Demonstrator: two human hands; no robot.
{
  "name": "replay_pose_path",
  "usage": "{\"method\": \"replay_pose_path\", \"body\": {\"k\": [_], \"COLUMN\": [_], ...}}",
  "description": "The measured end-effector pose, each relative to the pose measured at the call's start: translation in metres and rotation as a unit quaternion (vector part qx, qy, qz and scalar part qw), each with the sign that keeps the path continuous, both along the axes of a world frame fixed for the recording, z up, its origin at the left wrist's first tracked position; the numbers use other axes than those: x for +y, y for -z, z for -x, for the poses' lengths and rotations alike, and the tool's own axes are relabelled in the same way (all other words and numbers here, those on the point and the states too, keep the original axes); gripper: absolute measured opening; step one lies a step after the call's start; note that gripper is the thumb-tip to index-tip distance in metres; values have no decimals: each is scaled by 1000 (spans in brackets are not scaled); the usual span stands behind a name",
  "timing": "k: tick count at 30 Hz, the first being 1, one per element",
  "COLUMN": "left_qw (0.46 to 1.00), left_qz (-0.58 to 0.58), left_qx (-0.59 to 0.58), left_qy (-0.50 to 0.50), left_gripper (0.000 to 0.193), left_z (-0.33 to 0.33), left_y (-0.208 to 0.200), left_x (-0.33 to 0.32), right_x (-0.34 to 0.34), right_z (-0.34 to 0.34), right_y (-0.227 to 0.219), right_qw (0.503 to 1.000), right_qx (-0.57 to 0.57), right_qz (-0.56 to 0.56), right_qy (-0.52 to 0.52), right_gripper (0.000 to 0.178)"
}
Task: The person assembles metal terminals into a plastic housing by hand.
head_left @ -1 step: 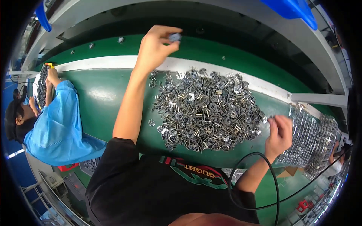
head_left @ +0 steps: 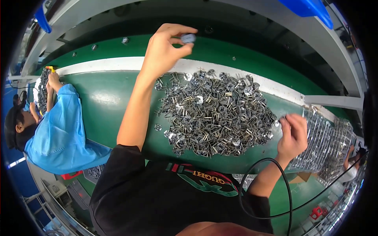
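My left hand [head_left: 165, 45] reaches over the white rail and is closed in a pinch on a small round grey part [head_left: 188, 38], above the green strip beyond. Below and right of it, a wide heap of small metal pronged parts [head_left: 216, 118] covers the middle of the green table. At the heap's right edge my right hand [head_left: 293, 135] is closed, thumb and fingertips together. What it holds, if anything, is too small to make out. A shiny little part [head_left: 277, 123] lies right by those fingertips.
Several parts [head_left: 125, 40] sit spaced along the green strip behind the white rail [head_left: 106, 65]. Stacked clear trays [head_left: 315, 141] stand at the right. A black cable [head_left: 290, 196] loops by my right forearm. At left, a person in blue [head_left: 57, 129] works.
My left hand has shifted slightly to the right with the round grey part. My right hand has risen a little, beside the heap's edge.
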State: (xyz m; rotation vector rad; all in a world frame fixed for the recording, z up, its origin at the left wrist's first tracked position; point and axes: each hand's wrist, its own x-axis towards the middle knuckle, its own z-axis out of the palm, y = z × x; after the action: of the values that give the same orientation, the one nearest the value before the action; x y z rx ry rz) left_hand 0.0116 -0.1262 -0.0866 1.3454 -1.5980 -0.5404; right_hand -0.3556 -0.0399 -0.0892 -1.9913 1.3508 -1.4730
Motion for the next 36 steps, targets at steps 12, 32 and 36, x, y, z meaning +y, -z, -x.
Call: {"method": "replay_pose_path", "body": {"k": [12,32,36], "left_qw": [977,932,926], "left_qz": [-105,-167,-186], "left_qx": [89,251,264], "left_qy": [164,199,195], "left_gripper": [36,32,31], "left_z": [68,63,67], "left_y": [-37,-24,-22], "left_x": [66,56,50], "right_x": [-37,-42,-47], "right_z": [-116,-126,-118], "right_y": [-46,-25,-19], "right_qw": [985,983,982], "right_qx": [-15,-88,-72], "right_qz": [-36,-73,-79], "right_qy": [-168,-140,-153], "right_gripper": [18,10,13]}}
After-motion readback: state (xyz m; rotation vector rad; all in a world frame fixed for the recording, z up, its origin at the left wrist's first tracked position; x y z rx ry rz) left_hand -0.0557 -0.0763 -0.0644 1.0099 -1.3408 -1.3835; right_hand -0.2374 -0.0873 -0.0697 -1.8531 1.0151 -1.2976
